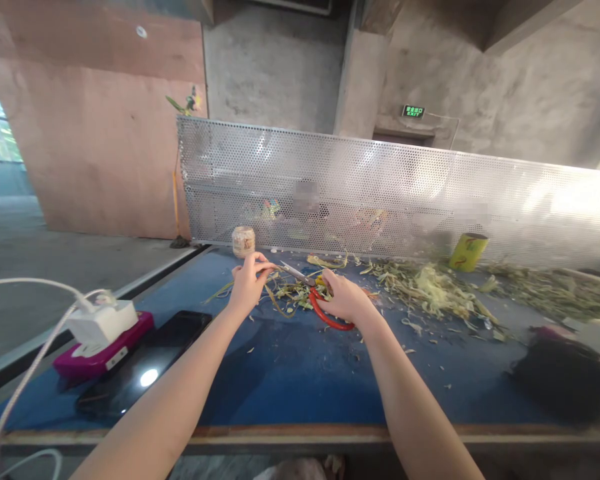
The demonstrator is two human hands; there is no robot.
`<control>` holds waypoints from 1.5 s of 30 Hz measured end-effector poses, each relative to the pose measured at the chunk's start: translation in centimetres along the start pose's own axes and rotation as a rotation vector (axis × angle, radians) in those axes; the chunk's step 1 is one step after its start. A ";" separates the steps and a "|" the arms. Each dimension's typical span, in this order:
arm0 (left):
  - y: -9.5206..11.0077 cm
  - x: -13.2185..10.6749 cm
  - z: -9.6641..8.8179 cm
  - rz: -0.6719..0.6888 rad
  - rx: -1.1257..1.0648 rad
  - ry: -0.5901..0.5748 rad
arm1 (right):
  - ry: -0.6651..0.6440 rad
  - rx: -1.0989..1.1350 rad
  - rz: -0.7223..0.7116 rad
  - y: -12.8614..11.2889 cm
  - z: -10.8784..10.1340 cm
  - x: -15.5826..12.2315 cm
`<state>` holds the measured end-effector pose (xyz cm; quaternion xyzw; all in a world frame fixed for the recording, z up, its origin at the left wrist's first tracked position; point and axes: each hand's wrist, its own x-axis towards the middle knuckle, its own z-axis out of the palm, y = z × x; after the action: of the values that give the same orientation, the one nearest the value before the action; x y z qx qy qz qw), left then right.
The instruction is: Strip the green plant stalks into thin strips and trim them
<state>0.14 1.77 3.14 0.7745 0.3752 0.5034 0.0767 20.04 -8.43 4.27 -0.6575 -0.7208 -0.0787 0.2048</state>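
Red-handled scissors (331, 323) are in my right hand (344, 297), with the fingers wrapped around the handles. Their metal blades (295, 272) point up and left, slightly parted, toward my left hand (253, 280). The fingertips of that hand are pinched together on a thin strip of dry plant fibre (275, 268), which reaches toward the blade tips. Whether the blades touch the strip I cannot tell. Under and between both hands lies a small pile of pale dry scraps (293, 293) on the blue tabletop (290, 373).
A jar (243, 241) stands behind my left hand. Heaps of dry husks (430, 287) and a yellow can (469, 252) lie to the right. A phone (150, 360) and a magenta power strip (105, 353) with white chargers are at left. A perforated metal screen (380, 193) borders the back.
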 end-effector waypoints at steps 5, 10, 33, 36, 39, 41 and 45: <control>-0.3 0.0 0.2 0.015 -0.003 -0.012 | -0.015 -0.081 -0.002 0.0 -0.4 -0.1; -0.2 0.0 0.1 0.016 0.033 -0.030 | -0.049 -0.163 -0.031 -0.5 -1.1 -0.2; -0.8 0.1 0.1 0.025 0.088 0.012 | -0.070 -0.322 -0.078 -0.7 -1.2 -0.2; -0.6 0.1 0.0 -0.002 0.080 0.012 | -0.087 -0.344 -0.067 -0.9 -1.1 -0.1; -0.3 0.1 -0.2 -0.022 0.062 0.028 | -0.075 -0.309 0.013 -0.9 -0.9 0.1; -0.2 0.1 -0.3 -0.029 0.043 0.038 | -0.044 -0.265 0.159 -0.6 -0.7 0.3; -0.2 0.1 -0.2 -0.080 -0.068 0.039 | -0.031 -0.231 0.352 0.3 -0.4 0.4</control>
<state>-0.13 1.92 3.24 0.7458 0.3902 0.5273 0.1157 20.39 -8.21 4.74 -0.7935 -0.5841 -0.1137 0.1278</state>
